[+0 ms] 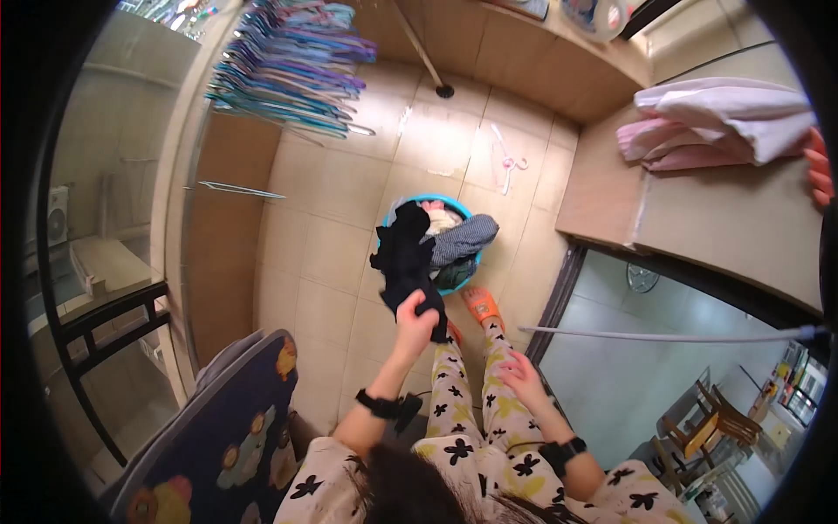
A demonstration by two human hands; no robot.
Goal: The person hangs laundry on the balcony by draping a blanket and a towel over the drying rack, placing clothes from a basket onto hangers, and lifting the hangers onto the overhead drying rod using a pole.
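On the floor (319, 253), just before the person's slippers (482, 305), stands the basin (472, 208). One garment (406, 249) lies over its left side and extends past the rim towards the person; another piece of clothing (463, 241) lies across its right side. Beyond the basin, slightly right, a loose hanger (507, 163) is on the floor. More hangers (292, 70) hang far left, above the floor. At far right, a cloth (724, 118) lies on a ledge (711, 210), beyond the doorway (602, 301). The padded board (218, 428) is near left.

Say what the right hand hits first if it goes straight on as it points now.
Right hand looks set to meet the floral-print trouser leg first, orange slipper beyond; depth is unclear, so it might pass above.
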